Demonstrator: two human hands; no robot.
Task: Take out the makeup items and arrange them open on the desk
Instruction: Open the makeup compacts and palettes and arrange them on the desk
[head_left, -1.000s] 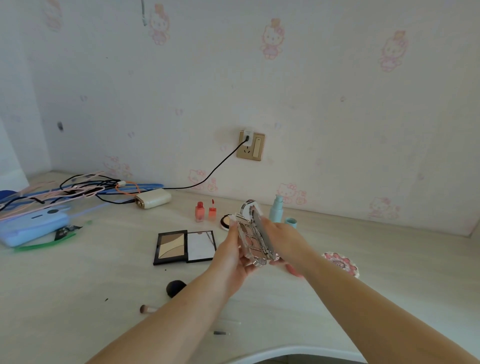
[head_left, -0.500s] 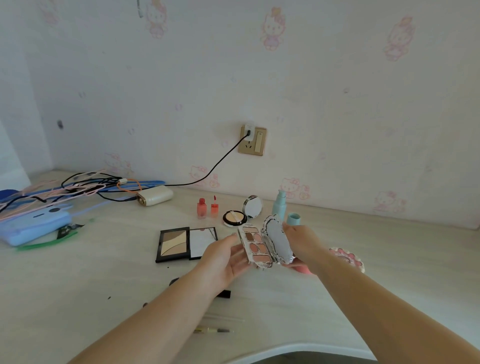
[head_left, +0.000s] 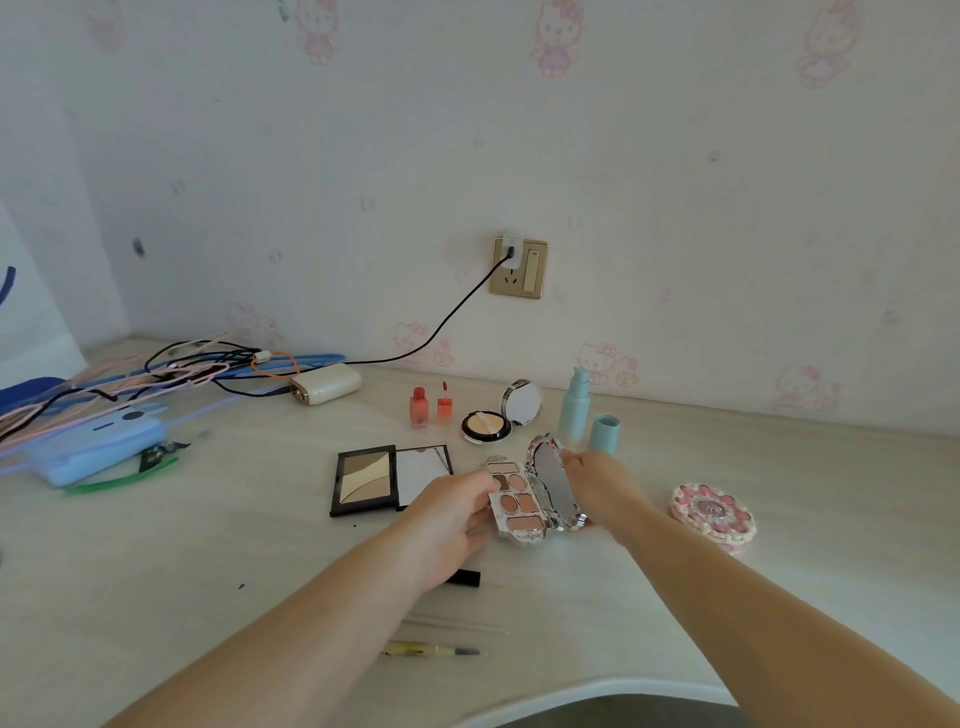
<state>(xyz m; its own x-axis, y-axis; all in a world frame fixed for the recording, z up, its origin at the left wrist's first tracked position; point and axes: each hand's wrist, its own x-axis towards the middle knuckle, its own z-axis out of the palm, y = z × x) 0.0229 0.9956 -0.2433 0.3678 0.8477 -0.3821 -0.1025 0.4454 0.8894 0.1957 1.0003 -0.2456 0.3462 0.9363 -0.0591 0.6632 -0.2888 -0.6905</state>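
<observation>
The left hand (head_left: 451, 512) and the right hand (head_left: 602, 486) each pinch one side of the open eyeshadow palette (head_left: 535, 493), just at 3 o'clock of the black palette (head_left: 387, 478) on the desk (head_left: 208, 545).

A pale wall (head_left: 675, 182) papered with faint pink cartoon cats fills the upper half of the view, meeting a second wall (head_left: 31, 218) in a corner at nine o'clock. A gold socket plate (head_left: 518, 268) sits near the centre, a black cord (head_left: 447, 322) trailing from it toward eight o'clock. Below lies a light wood-grain desk (head_left: 182, 561) in soft, even light, its curved front edge at six o'clock.
</observation>
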